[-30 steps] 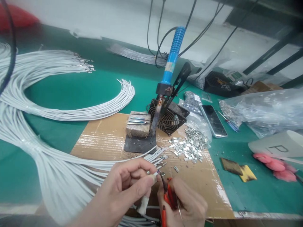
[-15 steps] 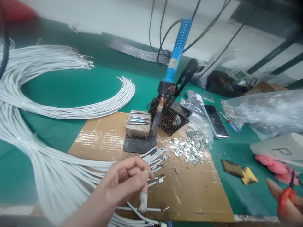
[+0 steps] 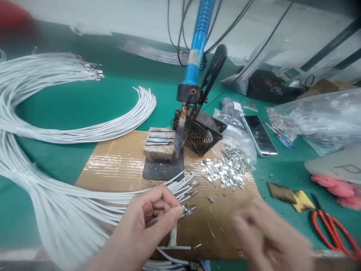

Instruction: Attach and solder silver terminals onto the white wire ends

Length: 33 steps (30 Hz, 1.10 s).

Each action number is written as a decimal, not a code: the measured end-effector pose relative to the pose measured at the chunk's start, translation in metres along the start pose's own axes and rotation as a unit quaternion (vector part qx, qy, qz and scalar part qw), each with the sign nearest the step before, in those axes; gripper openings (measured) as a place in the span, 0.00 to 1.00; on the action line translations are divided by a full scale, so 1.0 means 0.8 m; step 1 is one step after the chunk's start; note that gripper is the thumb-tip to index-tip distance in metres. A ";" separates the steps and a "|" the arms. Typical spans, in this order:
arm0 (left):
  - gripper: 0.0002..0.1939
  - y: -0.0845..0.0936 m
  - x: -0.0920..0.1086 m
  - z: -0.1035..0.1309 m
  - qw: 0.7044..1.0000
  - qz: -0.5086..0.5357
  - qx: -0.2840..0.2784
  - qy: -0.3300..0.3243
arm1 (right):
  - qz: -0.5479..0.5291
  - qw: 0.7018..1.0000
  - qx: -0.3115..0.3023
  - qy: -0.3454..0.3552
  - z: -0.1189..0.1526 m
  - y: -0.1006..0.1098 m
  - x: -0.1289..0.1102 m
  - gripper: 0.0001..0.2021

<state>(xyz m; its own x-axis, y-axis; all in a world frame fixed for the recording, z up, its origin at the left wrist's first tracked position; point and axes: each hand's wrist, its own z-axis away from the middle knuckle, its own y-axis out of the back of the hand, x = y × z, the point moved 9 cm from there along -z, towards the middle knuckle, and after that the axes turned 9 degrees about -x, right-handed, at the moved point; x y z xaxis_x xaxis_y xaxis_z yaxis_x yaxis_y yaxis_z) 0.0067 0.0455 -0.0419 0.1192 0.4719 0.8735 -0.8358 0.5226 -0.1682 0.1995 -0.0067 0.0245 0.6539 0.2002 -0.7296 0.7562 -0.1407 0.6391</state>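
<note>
left hand [image 3: 146,222] curled, grip pinching a white wire [image 3: 180,211] at its terminal end | right hand [image 3: 270,237] palm-down over cardboard [image 3: 118,165] (blurred, grip state unclear)

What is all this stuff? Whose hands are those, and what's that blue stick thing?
The picture comes from a camera worn on a person's head, looking down at their own two hands over a green table. The left hand pinches a thin white wire with a small metal end. The right hand is blurry and holds nothing. The blue stick is a soldering iron, a hot tool that melts metal, standing in a holder. Near it lie a heap of little metal clips on cardboard, big bundles of white wires, a phone and red scissors.
</note>
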 end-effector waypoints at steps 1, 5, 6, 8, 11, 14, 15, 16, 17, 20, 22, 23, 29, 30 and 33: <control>0.15 -0.002 0.000 0.000 1.000 -0.010 -0.001 0.005 | -0.009 1.000 -0.023 0.008 -0.007 -0.025 -0.013 0.13; 0.15 -0.008 -0.001 0.002 1.000 -0.006 -0.018 0.010 | -0.089 0.996 -0.024 0.020 -0.023 -0.087 -0.041 0.13; 0.16 -0.008 -0.001 0.002 1.000 0.002 -0.022 0.010 | -0.115 0.993 -0.023 0.014 -0.023 -0.094 -0.042 0.14; 0.16 -0.010 -0.001 0.002 0.999 0.023 -0.031 0.013 | -0.167 0.986 -0.016 -0.011 -0.023 -0.100 -0.036 0.16; 0.18 -0.011 0.000 0.002 0.997 0.054 -0.046 0.009 | -0.246 0.968 0.003 -0.057 -0.019 -0.096 -0.013 0.21; 0.21 -0.009 -0.003 0.002 0.993 0.106 -0.052 0.011 | -0.312 0.943 0.054 -0.102 -0.014 -0.081 0.020 0.22; 0.21 -0.008 -0.004 0.003 0.991 0.123 -0.051 0.015 | -0.324 0.937 0.068 -0.115 -0.012 -0.077 0.029 0.21; 0.21 -0.007 -0.006 0.003 0.989 0.136 -0.049 0.017 | -0.332 0.932 0.073 -0.127 -0.011 -0.074 0.036 0.20; 0.21 -0.006 -0.006 0.003 0.988 0.145 -0.048 0.017 | -0.335 0.930 0.070 -0.134 -0.010 -0.074 0.039 0.18; 0.21 -0.006 -0.005 0.003 0.987 0.152 -0.045 0.016 | -0.338 0.929 0.048 -0.140 -0.011 -0.080 0.028 0.08; 0.22 -0.006 -0.005 0.002 0.988 0.145 -0.043 0.015 | -0.337 0.928 0.054 -0.148 -0.012 -0.084 0.014 0.03; 0.22 -0.006 -0.004 0.002 0.990 0.136 -0.040 0.012 | -0.336 0.927 0.061 -0.154 -0.012 -0.086 0.008 0.03; 0.22 -0.001 -0.001 0.002 0.996 0.092 -0.019 -0.002 | -0.373 0.906 0.077 -0.182 -0.009 -0.100 0.016 0.12; 0.22 0.000 -0.001 0.002 0.995 0.097 -0.017 0.001 | -0.386 0.900 0.078 -0.185 -0.008 -0.101 0.024 0.12; 0.22 0.000 -0.001 0.003 0.990 0.136 -0.019 0.009 | -0.412 0.888 0.072 -0.193 -0.004 -0.102 0.040 0.10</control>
<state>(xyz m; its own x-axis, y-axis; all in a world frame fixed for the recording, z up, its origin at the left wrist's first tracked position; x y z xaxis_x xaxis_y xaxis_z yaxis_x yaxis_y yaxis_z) 0.0051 0.0432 -0.0416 -0.0978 0.6113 0.7853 -0.8177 0.4005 -0.4136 0.1591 0.0144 -0.0501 -0.1838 -0.0504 -0.9817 0.9589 -0.2287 -0.1678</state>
